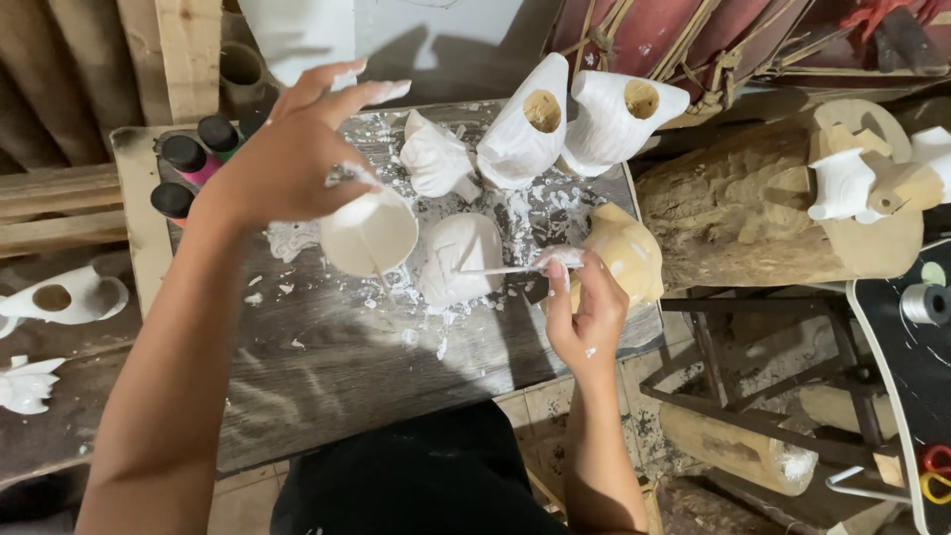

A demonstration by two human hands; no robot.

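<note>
White paint is filling a small cup [369, 234], which the left hand [287, 159] is gripping at the rim above the grey wooden bench [327, 367]. The right hand [584, 317] is pinching a thin brush [515, 268] in a narrow grip, its tip lying over a white-coated carved piece [459, 258]. An unpainted wooden carving [626, 253] is sitting just behind that hand. Three painted figures [525, 129] are standing at the bench's far edge. Dark-capped paint bottles [188, 163] are standing at the far left.
</note>
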